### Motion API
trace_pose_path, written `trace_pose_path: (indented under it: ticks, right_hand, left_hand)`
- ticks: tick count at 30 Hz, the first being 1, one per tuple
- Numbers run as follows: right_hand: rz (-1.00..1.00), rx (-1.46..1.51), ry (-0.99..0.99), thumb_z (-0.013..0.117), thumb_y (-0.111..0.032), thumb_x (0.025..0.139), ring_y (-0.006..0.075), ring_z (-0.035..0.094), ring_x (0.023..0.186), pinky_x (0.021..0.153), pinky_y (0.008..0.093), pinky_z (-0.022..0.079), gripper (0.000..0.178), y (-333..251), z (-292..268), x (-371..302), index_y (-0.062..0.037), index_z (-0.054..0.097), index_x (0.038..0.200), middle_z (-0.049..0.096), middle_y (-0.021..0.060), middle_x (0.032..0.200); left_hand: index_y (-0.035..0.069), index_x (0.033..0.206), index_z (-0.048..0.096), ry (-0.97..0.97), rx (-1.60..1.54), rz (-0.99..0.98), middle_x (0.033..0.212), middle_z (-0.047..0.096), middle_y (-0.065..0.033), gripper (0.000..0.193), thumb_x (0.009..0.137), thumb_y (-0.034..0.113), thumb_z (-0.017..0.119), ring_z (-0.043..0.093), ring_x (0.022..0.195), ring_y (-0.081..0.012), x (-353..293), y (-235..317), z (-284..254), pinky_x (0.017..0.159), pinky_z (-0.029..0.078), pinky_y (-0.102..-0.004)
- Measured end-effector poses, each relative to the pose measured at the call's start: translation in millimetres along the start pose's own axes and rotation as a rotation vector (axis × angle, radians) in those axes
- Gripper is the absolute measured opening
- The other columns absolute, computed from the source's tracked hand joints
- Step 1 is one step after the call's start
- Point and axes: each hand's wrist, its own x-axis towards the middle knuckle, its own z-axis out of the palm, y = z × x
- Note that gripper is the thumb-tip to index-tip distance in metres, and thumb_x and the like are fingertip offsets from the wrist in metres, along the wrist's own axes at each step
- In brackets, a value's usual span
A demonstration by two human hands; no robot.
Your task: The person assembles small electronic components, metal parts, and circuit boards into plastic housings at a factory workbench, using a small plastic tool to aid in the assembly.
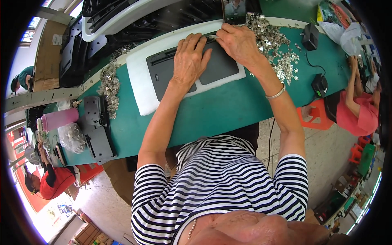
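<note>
A dark grey plastic panel (220, 65) lies on a white foam sheet (138, 87) on the green table. My left hand (191, 59) rests on the panel's middle, fingers stretched toward its far edge and thumb apart. At that far edge, my right hand (239, 43) has thumb and fingers pinched together. A small shiny metal piece (212, 37) shows at its fingertips; its exact shape is too small to tell. Right of the panel spreads a heap of small silver metal pieces (265, 34), close beside my right hand.
Another pile of metal pieces (109, 83) lies left of the foam. Dark plastic parts (98, 141), a pink bottle (60, 119) and a plastic bag (72, 137) sit farther left. A phone (234, 11) stands behind; black adapters (319, 85) lie right. Co-workers sit at both sides.
</note>
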Motion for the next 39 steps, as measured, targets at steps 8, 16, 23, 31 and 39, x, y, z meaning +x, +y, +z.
trace_pose_path:
  ticks: [8, 16, 23, 31, 39]
  right_hand:
    - [0.160, 0.048, -0.051, 0.072, -0.018, 0.081, 0.0257, 0.066, 0.069, 0.058, 0.0366, 0.052, 0.014, -12.6, 2.0, 1.6, -0.0062, 0.065, 0.079, 0.061, 0.0050, 0.081]
    - [0.253, 0.179, -0.057, 0.071, -0.020, 0.082, 0.0285, 0.066, 0.070, 0.057, 0.0380, 0.053, 0.014, -10.2, 5.5, -1.9, -0.0061, 0.067, 0.081, 0.063, 0.0066, 0.082]
    - [0.220, 0.005, -0.188, 0.070, -0.022, 0.084, 0.0302, 0.067, 0.074, 0.060, 0.0405, 0.054, 0.016, -0.1, -14.4, 5.8, -0.0060, 0.067, 0.084, 0.064, 0.0079, 0.085]
    - [0.338, 0.170, -0.136, 0.069, -0.023, 0.086, 0.0292, 0.065, 0.074, 0.064, 0.0405, 0.053, 0.015, -5.8, -15.2, -6.0, -0.0079, 0.069, 0.087, 0.062, 0.0065, 0.083]
    - [0.215, 0.151, -0.092, 0.067, -0.020, 0.085, 0.0289, 0.066, 0.072, 0.061, 0.0401, 0.053, 0.017, -1.7, -8.4, -3.4, -0.0053, 0.066, 0.078, 0.062, 0.0082, 0.081]
  left_hand:
    - [0.000, 0.113, 0.065, -0.026, -0.009, -0.015, 0.121, 0.062, -0.0162, 0.036, 0.082, 0.016, 0.073, 0.058, 0.114, -0.0349, 0.5, 2.1, 0.3, 0.097, 0.048, -0.0416]
    - [0.000, 0.112, 0.065, -0.012, -0.035, -0.026, 0.120, 0.063, -0.0163, 0.035, 0.082, 0.015, 0.072, 0.058, 0.115, -0.0346, -0.8, 1.5, 1.7, 0.098, 0.048, -0.0414]
    - [0.000, 0.111, 0.065, -0.012, 0.035, -0.011, 0.120, 0.063, -0.0147, 0.033, 0.083, 0.016, 0.071, 0.057, 0.116, -0.0337, -0.6, 3.6, 1.1, 0.098, 0.047, -0.0408]
    - [0.000, 0.111, 0.065, -0.011, 0.024, 0.009, 0.120, 0.062, -0.0141, 0.033, 0.083, 0.016, 0.071, 0.058, 0.114, -0.0339, -0.3, 0.8, 0.5, 0.097, 0.048, -0.0410]
    - [0.000, 0.113, 0.064, -0.009, 0.013, -0.027, 0.121, 0.063, -0.0138, 0.035, 0.083, 0.017, 0.071, 0.058, 0.114, -0.0327, -0.7, 1.5, 1.4, 0.097, 0.048, -0.0401]
